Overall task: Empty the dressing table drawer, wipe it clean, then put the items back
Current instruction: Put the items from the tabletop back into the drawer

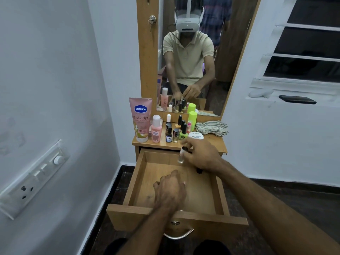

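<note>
The wooden drawer (139,173) is pulled far out from the dressing table. My right hand (202,156) holds a small clear bottle with a dark cap (181,155) above the drawer's back part. A dark item (199,170) pokes out beneath that hand; I cannot tell whether it is held. My left hand (170,190) is down inside the drawer with its fingers curled; what lies under it is hidden. On the tabletop (215,142) stand a pink Vaseline tube (140,119), a pink bottle (156,128), several nail polish bottles (173,132), a neon green bottle (192,119) and a white round tub (196,135).
A striped cloth (211,127) lies crumpled at the tabletop's right. The mirror (193,57) stands behind the bottles. A switch panel (35,175) is on the left wall. A window sill at the right carries a dark phone (297,99) and a white object (260,93).
</note>
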A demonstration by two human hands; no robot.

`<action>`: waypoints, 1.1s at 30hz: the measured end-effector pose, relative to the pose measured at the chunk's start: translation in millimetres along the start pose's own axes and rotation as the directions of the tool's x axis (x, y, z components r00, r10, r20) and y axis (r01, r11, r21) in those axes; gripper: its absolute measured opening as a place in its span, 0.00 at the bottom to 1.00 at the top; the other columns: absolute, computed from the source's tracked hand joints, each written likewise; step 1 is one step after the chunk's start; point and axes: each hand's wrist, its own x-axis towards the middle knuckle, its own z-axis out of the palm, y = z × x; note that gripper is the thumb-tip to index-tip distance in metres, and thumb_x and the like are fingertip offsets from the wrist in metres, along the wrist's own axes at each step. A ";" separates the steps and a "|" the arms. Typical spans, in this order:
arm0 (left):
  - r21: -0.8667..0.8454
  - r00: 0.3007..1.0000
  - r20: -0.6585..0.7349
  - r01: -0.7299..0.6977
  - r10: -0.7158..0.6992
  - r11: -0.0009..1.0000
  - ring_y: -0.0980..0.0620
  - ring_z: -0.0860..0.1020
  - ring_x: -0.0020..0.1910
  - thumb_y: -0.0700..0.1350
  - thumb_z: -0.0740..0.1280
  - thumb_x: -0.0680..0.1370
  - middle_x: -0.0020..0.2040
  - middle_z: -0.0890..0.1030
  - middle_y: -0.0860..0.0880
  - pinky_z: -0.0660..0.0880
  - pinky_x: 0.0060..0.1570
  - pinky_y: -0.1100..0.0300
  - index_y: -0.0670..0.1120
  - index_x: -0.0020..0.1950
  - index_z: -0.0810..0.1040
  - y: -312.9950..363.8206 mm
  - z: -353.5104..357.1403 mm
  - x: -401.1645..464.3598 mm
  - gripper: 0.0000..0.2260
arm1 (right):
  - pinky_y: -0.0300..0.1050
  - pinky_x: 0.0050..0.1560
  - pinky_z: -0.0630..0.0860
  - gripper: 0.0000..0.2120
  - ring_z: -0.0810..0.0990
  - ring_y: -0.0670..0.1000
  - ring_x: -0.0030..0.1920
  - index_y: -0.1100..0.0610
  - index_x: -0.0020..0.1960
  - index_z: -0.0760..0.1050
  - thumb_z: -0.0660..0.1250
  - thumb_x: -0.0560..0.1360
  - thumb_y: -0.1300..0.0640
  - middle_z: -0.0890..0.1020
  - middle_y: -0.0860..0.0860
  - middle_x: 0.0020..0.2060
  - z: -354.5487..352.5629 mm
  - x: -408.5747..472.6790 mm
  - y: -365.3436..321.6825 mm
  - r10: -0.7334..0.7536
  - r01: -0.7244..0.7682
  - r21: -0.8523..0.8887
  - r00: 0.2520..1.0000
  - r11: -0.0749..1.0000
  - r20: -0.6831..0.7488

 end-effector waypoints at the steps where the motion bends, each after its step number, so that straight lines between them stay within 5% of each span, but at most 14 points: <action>1: -0.007 1.000 -0.015 -0.013 0.013 1.000 0.51 0.74 0.62 0.54 0.63 0.82 0.57 0.82 0.53 0.64 0.67 0.47 0.51 0.73 0.69 0.0 0.0 -0.4 0.20 | 0.46 0.45 0.79 0.15 0.80 0.46 0.51 0.45 0.63 0.78 0.70 0.77 0.48 0.83 0.44 0.53 -1.3 -3.1 1.5 -0.008 0.009 -0.011 0.997 1.000 0.081; 6: -0.024 0.996 -0.079 -0.052 0.050 0.998 0.53 0.76 0.56 0.57 0.61 0.82 0.54 0.82 0.54 0.65 0.67 0.48 0.52 0.67 0.74 -1.6 -0.6 -2.4 0.16 | 0.46 0.54 0.80 0.14 0.81 0.45 0.53 0.48 0.62 0.80 0.73 0.77 0.52 0.84 0.44 0.53 -6.6 -12.6 6.0 -0.020 0.004 0.072 0.973 0.997 0.229; 17: 0.008 0.990 -0.121 -0.066 0.066 0.998 0.54 0.76 0.58 0.56 0.60 0.83 0.58 0.82 0.55 0.64 0.67 0.50 0.54 0.67 0.76 -1.9 -1.8 -5.1 0.15 | 0.31 0.41 0.71 0.15 0.78 0.35 0.44 0.53 0.66 0.80 0.70 0.79 0.58 0.84 0.45 0.56 -18.4 -19.9 7.1 -0.110 0.071 0.129 0.937 0.989 0.331; 22: 0.072 0.990 -0.110 -0.077 0.085 0.994 0.55 0.76 0.57 0.56 0.59 0.83 0.56 0.82 0.55 0.63 0.66 0.50 0.55 0.66 0.77 -2.4 -1.2 -5.5 0.14 | 0.43 0.49 0.80 0.12 0.82 0.41 0.49 0.52 0.61 0.83 0.72 0.78 0.54 0.86 0.45 0.53 -16.9 -20.5 9.0 -0.082 0.049 0.112 0.946 0.993 0.315; 33: 0.093 0.996 -0.002 -0.084 0.085 0.992 0.52 0.74 0.59 0.50 0.56 0.84 0.58 0.79 0.53 0.63 0.66 0.47 0.52 0.65 0.74 -3.1 4.3 0.6 0.12 | 0.49 0.49 0.81 0.10 0.82 0.43 0.46 0.49 0.56 0.85 0.73 0.77 0.48 0.86 0.42 0.49 -11.7 -22.3 13.7 -0.053 0.019 0.114 0.952 0.993 0.301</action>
